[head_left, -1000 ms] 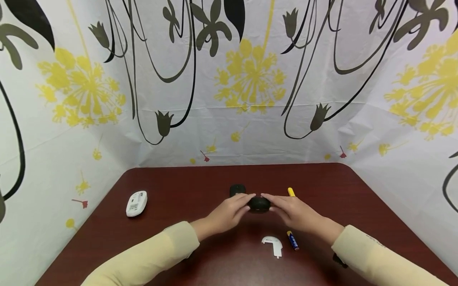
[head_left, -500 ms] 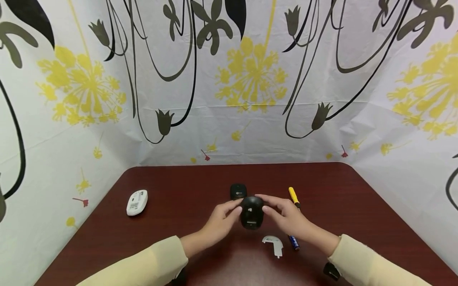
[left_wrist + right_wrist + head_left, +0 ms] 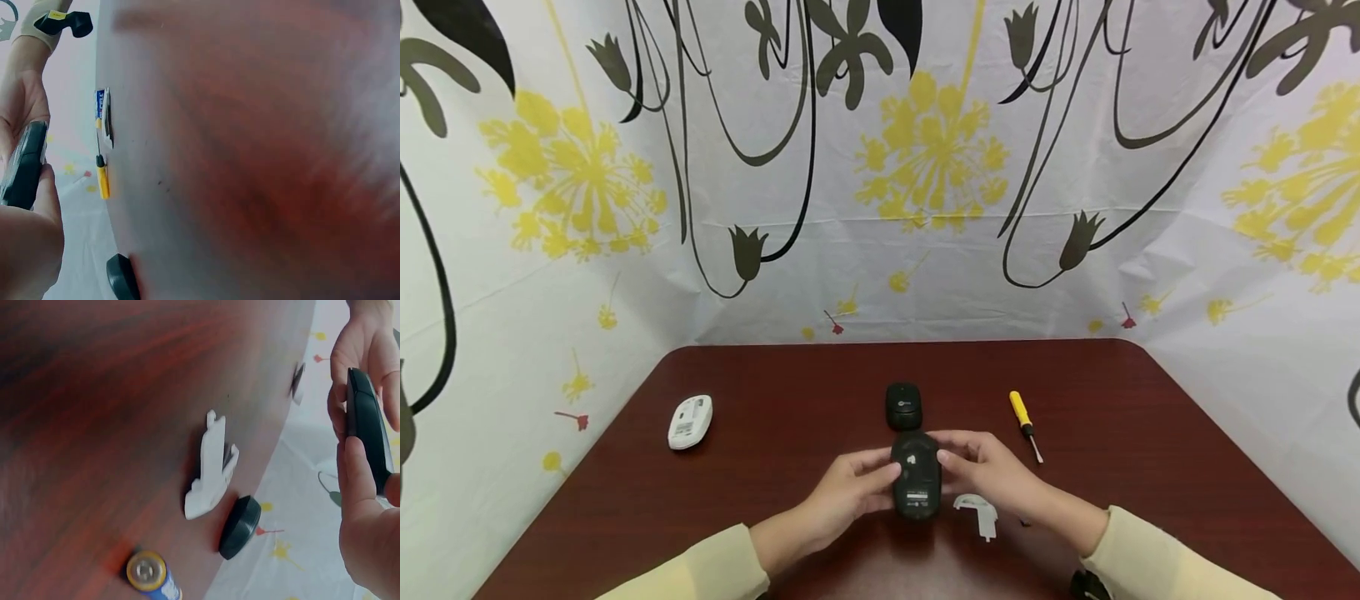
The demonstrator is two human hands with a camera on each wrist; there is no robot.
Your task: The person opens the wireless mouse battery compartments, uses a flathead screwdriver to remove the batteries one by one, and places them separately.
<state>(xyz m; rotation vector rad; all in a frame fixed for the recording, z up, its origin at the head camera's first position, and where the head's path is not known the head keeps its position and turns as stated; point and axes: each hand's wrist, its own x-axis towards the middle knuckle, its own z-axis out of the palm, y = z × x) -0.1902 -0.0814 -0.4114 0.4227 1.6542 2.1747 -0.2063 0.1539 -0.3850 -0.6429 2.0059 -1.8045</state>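
Note:
Both hands hold a black computer mouse (image 3: 917,479) above the table, its underside with a pale label turned toward me. My left hand (image 3: 838,497) grips its left side, thumb on the near face. On the opposite side, my right hand (image 3: 996,473) pinches the edge between thumb and fingers. The right wrist view shows the mouse (image 3: 369,422) edge-on between the two hands. A second black mouse (image 3: 903,406) stands on the table just behind. Below the right hand lies a white curved plastic cover (image 3: 978,515).
A white mouse (image 3: 690,422) lies underside up at the left of the dark red table (image 3: 775,392). A yellow-handled screwdriver (image 3: 1022,418) rests at right. A blue and gold battery (image 3: 152,575) lies near the cover, mostly hidden in the head view by the right hand.
Both hands have brought the black mouse nearer and slightly left, tilting it so its underside faces me. The second mouse and screwdriver are now more fully in sight.

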